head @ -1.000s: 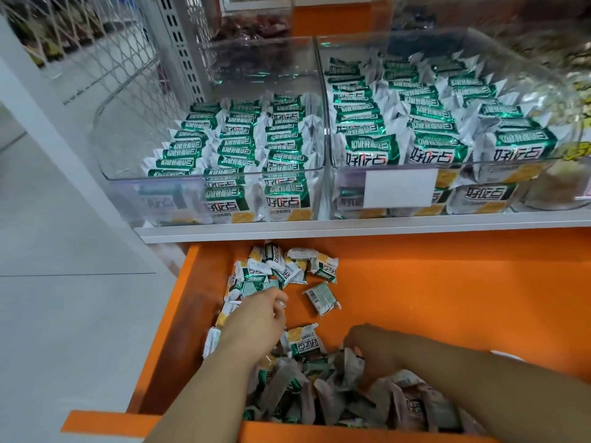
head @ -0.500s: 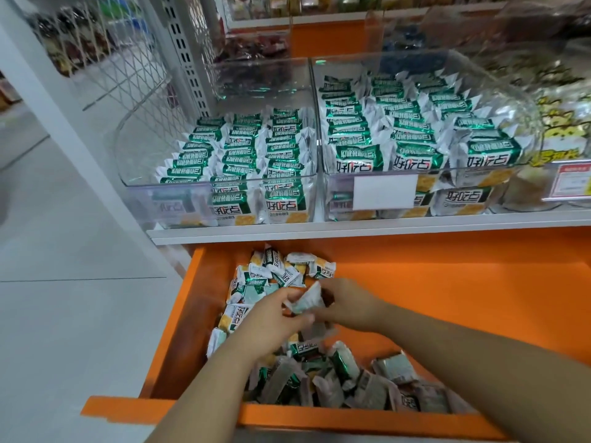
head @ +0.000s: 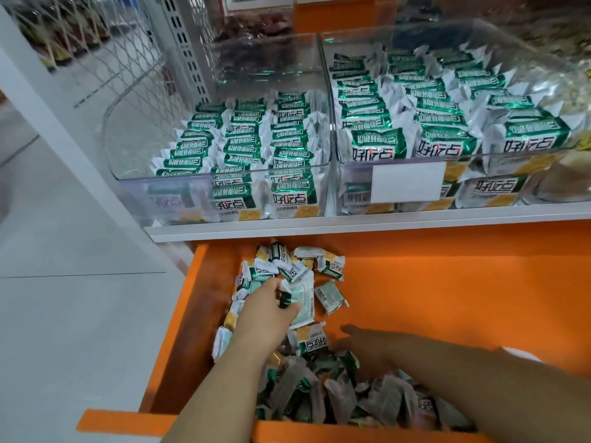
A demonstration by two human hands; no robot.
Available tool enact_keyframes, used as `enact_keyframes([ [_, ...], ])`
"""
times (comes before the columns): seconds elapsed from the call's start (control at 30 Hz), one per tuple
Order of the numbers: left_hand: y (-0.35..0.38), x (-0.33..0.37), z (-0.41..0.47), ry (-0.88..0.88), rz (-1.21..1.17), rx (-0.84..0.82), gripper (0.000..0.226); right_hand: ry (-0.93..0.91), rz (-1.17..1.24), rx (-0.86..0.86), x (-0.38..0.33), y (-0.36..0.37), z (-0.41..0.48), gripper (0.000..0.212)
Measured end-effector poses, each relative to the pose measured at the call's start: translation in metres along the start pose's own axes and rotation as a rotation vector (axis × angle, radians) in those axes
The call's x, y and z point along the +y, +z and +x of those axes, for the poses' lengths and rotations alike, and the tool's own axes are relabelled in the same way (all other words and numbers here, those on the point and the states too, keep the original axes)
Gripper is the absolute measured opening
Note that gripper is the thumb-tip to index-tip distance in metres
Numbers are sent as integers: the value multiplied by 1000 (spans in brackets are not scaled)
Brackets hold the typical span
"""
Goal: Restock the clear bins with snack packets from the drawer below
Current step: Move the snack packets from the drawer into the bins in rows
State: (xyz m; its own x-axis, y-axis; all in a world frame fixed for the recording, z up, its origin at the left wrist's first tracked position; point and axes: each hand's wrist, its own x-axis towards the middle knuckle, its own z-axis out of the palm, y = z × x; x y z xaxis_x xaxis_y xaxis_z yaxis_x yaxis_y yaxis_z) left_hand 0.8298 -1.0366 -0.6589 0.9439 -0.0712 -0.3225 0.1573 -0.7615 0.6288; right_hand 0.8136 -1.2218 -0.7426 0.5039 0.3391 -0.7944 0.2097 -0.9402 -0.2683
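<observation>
l hand (head: 263,314) pinching pale packet (head: 302,300) over drawer (head: 447,292) left side; r hand (head: 371,345) fingers straight, holding nothing, above loose pile (head: 345,401) at drawer front.

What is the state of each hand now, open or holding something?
Left hand: grip closed on a pale green packet.
Right hand: open, fingers straight, holding nothing.
</observation>
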Motion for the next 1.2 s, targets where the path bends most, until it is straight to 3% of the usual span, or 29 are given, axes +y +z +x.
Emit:
enact_keyframes([
  [0.1, 2, 2, 1, 14, 24, -10, 53, 16, -90, 18, 2, 0, 6, 61],
  [0.27, 1, 2, 2, 14, 33, -15, 49, 77, 87, 75, 6, -14, 1, 28],
  [0.33, -1, 2, 1, 4, 22, -11, 50, 47, 196, 135, 7, -24, -6, 5],
  [0.4, 0, 1, -2, -9, -3, -11, 51, 11, 330, 206, 6, -36, -20, 14],
  [0.5, 0, -1, -6, -4, -47, -13, 41, -29, 522, 276, 0, -49, -43, 54],
  [0.67, -19, 11, -23, 34, -83, 5, 25, -90, 723, 374, -9, -65, -85, 71],
  [0.87, -57, 41, -53, 156, -31, 24, 18, -140, 647, 600, -27, -86, -170, 69],
  [1.0, -80, 63, -80, 186, -56, 26, 30, -87, 577, 820, -48, -91, -222, 69],
  [1.13, -95, 76, -106, 219, -189, 67, 35, -176, 730, 1078, -69, -81, -253, 36],
  [1.2, -99, 79, -118, 203, -366, 49, 40, -267, 851, 1141, -78, -71, -262, 23],
])
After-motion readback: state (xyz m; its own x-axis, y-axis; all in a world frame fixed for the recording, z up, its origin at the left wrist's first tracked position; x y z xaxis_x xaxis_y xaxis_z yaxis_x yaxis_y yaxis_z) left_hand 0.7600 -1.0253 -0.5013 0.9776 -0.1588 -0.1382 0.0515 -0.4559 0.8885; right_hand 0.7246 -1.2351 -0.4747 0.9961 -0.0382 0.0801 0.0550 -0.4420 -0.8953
